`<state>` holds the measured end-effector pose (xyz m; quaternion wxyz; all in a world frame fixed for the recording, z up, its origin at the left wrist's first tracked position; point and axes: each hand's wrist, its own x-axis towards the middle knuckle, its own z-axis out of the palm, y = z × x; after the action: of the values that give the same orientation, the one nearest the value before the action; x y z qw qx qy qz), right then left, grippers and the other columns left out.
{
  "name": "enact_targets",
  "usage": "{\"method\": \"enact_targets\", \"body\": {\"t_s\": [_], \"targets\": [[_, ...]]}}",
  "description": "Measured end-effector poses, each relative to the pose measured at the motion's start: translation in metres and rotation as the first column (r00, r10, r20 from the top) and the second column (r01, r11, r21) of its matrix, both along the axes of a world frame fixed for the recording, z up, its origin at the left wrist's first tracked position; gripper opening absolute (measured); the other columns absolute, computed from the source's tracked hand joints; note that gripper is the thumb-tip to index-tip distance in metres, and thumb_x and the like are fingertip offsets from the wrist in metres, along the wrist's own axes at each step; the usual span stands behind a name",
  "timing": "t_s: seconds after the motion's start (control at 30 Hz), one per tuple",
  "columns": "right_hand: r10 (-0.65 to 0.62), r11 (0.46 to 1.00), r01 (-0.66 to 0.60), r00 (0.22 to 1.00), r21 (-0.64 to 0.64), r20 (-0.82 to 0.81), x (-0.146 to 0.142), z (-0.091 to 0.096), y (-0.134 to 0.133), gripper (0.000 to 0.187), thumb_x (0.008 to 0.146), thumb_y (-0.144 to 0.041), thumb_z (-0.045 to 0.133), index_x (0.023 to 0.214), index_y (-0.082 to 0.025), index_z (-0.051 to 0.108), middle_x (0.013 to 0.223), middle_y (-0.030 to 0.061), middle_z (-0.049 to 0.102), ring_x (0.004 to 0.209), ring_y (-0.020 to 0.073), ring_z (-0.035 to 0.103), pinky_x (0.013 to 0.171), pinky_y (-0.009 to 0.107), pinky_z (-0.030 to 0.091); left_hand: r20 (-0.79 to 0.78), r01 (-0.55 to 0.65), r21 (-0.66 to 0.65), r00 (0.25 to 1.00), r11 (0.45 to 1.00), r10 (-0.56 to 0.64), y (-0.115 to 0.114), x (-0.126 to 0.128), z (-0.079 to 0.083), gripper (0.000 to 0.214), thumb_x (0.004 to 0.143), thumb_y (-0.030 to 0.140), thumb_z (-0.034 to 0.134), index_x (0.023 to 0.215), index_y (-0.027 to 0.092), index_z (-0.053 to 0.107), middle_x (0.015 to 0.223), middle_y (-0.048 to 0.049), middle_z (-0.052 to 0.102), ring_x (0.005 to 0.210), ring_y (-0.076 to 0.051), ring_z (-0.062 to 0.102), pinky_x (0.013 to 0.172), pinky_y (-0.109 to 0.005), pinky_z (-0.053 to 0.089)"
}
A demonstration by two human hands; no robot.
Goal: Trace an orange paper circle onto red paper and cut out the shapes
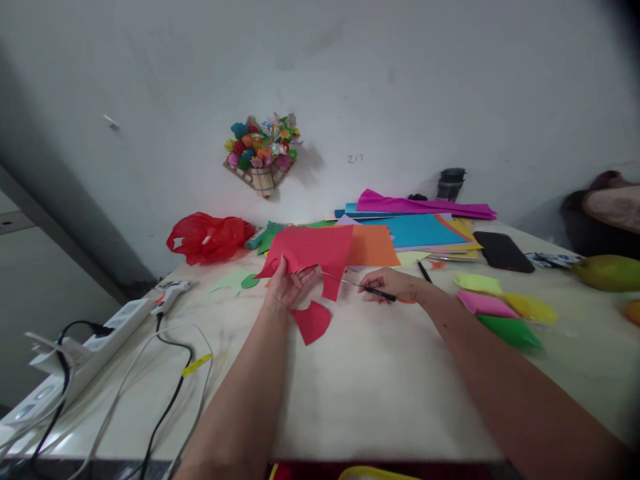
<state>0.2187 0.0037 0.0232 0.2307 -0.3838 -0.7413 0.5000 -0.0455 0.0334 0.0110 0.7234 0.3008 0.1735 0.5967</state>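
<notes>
My left hand (287, 288) is closed on the lower edge of a red paper sheet (313, 250) and holds it up above the table. My right hand (395, 285) grips scissors (357, 286) with black handles; their thin blades point left and reach the red sheet's edge. A cut-off red paper piece (313, 321) lies on the pale table (380, 380) just below the two hands.
Behind lie an orange sheet (373, 245), a stack of coloured papers (425, 227), a red plastic bag (210, 237) and a black phone (503, 251). Pink, yellow and green pieces (500, 310) sit right. A power strip (100, 337) with cables is left. Paper flowers (263, 150) hang on the wall.
</notes>
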Motion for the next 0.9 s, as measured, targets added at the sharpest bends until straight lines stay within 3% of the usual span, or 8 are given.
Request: {"method": "enact_targets", "body": {"t_s": [0.23,0.43,0.53,0.67,0.77,0.9], "targets": [[-0.092,0.995,0.092,0.996,0.035,0.017,-0.004,0.001,0.000,0.027,0.065,-0.037,0.061,0.080,-0.014,0.061,0.045,-0.0038,0.048,0.036,0.0043,0.038,0.034,0.017,0.028,0.012,0.016,-0.016,1.000,1.000,-0.015,0.002,-0.001,-0.002,0.046,0.087,0.044,0.033,0.105,0.008,0.055,0.086,-0.0167,0.066,0.087,-0.026,0.062,0.081,-0.038,0.048],[-0.103,0.994,0.099,0.987,0.033,0.127,-0.007,-0.002,0.001,0.033,0.055,-0.042,0.069,0.074,-0.016,0.061,0.048,-0.0035,0.050,0.038,0.0057,0.041,0.033,0.018,0.031,0.032,-0.029,0.027,0.999,0.999,0.028,0.002,0.000,-0.002,0.045,0.085,0.045,0.038,0.109,0.009,0.053,0.086,-0.0150,0.066,0.087,-0.025,0.062,0.082,-0.038,0.047],[-0.083,0.997,0.083,0.983,0.004,0.165,-0.006,-0.002,0.000,0.033,0.058,-0.044,0.066,0.074,-0.016,0.061,0.048,-0.0029,0.050,0.038,0.0061,0.042,0.034,0.019,0.033,0.048,-0.063,0.024,0.997,0.998,0.062,0.000,0.000,0.000,0.044,0.085,0.044,0.040,0.111,0.011,0.053,0.089,-0.0146,0.066,0.089,-0.025,0.061,0.084,-0.037,0.046],[-0.006,0.996,0.024,0.979,-0.086,0.204,0.009,0.005,-0.004,0.033,0.062,-0.046,0.062,0.071,-0.015,0.058,0.047,-0.0023,0.050,0.038,0.0071,0.045,0.037,0.019,0.035,0.069,-0.098,-0.002,0.993,0.995,0.098,-0.002,-0.001,0.002,0.042,0.085,0.042,0.041,0.113,0.013,0.051,0.095,-0.0151,0.064,0.090,-0.024,0.061,0.086,-0.037,0.045],[-0.043,0.988,0.069,0.981,-0.135,0.192,0.026,0.014,-0.008,0.031,0.065,-0.045,0.058,0.063,-0.015,0.053,0.049,0.0004,0.055,0.039,0.0073,0.045,0.037,0.019,0.032,0.092,-0.144,0.014,0.986,0.989,0.143,-0.002,-0.003,0.002,0.038,0.086,0.040,0.040,0.114,0.015,0.050,0.098,-0.0138,0.063,0.090,-0.022,0.061,0.086,-0.038,0.045],[-0.093,0.993,0.097,0.993,-0.064,0.073,0.042,0.022,-0.011,0.031,0.071,-0.044,0.050,0.066,-0.014,0.054,0.051,0.0028,0.057,0.040,0.0085,0.046,0.039,0.021,0.031,0.104,-0.120,0.050,0.988,0.992,0.114,-0.001,-0.004,0.001,0.038,0.086,0.040,0.041,0.112,0.015,0.052,0.097,-0.0134,0.064,0.091,-0.023,0.061,0.084,-0.039,0.046]]}}
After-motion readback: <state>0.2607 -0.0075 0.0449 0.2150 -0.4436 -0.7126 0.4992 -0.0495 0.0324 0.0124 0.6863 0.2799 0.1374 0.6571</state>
